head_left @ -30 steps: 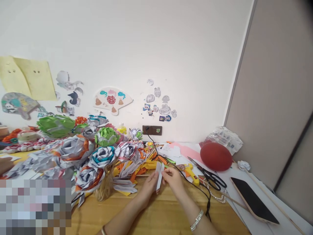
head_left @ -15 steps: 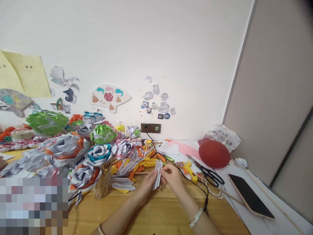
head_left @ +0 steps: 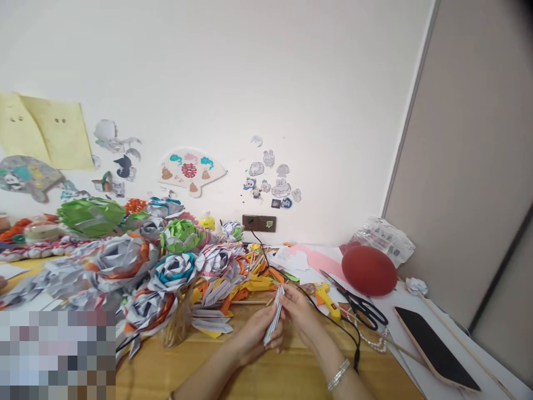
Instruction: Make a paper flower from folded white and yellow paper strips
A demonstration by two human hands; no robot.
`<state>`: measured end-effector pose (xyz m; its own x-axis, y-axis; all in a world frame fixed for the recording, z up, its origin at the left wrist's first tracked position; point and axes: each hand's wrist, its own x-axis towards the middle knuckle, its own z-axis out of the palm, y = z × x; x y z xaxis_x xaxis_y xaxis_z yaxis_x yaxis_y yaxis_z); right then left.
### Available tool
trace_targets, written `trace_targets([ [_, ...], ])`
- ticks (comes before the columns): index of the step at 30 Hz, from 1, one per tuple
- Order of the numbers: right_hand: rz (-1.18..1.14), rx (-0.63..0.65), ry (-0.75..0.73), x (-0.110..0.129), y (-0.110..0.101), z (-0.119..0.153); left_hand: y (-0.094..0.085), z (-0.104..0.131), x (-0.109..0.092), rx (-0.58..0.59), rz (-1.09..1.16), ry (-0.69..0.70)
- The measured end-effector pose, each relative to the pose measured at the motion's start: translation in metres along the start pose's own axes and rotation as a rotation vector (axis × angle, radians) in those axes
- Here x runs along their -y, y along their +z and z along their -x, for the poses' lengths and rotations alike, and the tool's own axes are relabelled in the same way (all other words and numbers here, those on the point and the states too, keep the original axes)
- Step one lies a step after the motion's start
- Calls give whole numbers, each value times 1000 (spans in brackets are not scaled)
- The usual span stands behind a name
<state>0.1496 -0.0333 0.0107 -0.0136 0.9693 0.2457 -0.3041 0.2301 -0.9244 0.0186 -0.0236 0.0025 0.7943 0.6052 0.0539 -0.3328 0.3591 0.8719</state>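
Observation:
Between both hands, over the wooden table, is a narrow stack of folded white paper, tilted with its top leaning right. My left hand is closed round its lower part, thumb along its near side. My right hand pinches the upper part; a bracelet circles that wrist. Orange and yellow folded strips lie just beyond the hands. To the left are white folded pieces and a pile of paper flowers.
Right of my hands lie a yellow glue gun with a black cable, black scissors, a beaded string, a red oval object and a phone. Part of a person's hand shows at the left edge.
The view has shifted slightly, so the scene sits lower and further right. The paper stack has come nearer and tilted more to the right, with my left hand wrapped further round it.

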Motion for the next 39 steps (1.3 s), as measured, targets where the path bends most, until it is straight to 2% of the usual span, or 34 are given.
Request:
trace_targets([
  [5,146,-12,-33,-9,2,-6,2,-3,7,-146,-7,31],
  [8,332,-12,-76,-7,2,-6,2,-6,10,-169,43,50],
  [10,481,25,-92,-4,0,-3,2,-7,9,-191,91,76],
  [14,761,181,-65,2,-4,6,-1,-6,5,-296,176,88],
  [19,1034,176,-45,3,1,11,-1,-6,4,-307,228,56],
  [23,1094,181,-91,4,4,10,-2,-8,5,-306,224,53],
  [28,1058,179,-72,4,2,11,-2,-6,3,-244,207,-11],
  [34,1083,184,-28,0,7,12,1,-8,5,-363,202,52],
  [39,1156,211,-87,3,8,14,4,-8,7,-404,205,49],
])
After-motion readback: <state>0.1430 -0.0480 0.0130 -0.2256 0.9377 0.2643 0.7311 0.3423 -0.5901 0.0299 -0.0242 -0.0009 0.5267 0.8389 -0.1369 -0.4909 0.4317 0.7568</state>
